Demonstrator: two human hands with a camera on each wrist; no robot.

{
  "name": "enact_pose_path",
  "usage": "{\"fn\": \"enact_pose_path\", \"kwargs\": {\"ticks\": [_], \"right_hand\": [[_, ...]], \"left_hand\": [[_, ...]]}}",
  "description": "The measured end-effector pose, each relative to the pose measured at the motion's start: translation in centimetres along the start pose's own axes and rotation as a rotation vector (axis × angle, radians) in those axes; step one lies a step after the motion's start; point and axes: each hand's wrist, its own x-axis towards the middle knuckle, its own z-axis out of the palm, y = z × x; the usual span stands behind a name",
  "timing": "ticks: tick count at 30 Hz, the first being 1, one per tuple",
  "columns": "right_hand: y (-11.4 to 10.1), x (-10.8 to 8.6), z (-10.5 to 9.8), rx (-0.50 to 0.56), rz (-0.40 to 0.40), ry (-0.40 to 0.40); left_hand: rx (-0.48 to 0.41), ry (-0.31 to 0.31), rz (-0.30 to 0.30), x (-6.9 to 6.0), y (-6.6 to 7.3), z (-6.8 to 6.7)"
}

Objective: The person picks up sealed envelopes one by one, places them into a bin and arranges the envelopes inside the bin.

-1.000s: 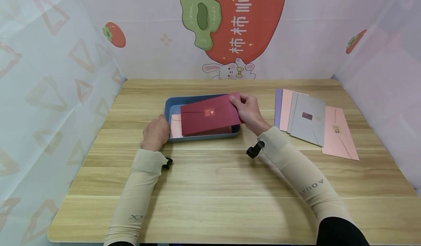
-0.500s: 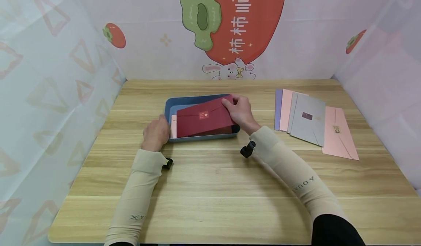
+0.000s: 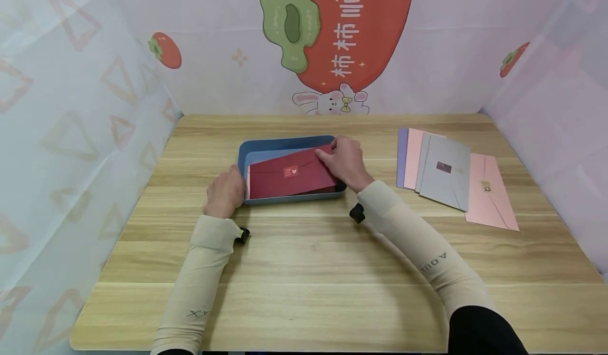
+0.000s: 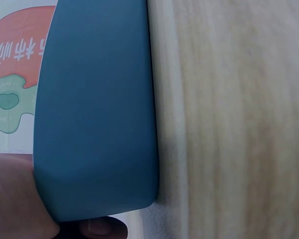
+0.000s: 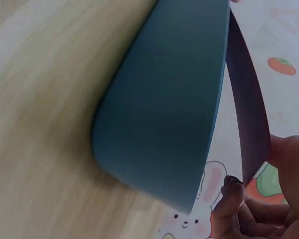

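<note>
Since a moment ago, red envelope had slid lower & further left in the tray, so it seemed approx. settled; its R end was above the rim, pinched by R hand. L hand gripped the tray's L end.

Front free, ends blocked

Bare wood-grain tabletop leaves room before the blue rectangular tray. The left hand and right hand bar its ends; a dark-red rectangular paper envelope covers its front interior.
</note>
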Motion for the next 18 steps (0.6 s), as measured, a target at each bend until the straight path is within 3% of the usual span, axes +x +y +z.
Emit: {"fn": "enact_pose_path", "kwargs": {"ticks": [6,18], "right_hand": [[-0.01,-0.02,0.06,-0.111,-0.068,0.011],[0.27,-0.71,-0.90,-0.074,-0.098,-0.019]], "left_hand": [[0.022,-0.015,0.007,-0.05,0.03,-0.09],[0.021,-0.004,0.010,0.01,-0.05,-0.10]]}}
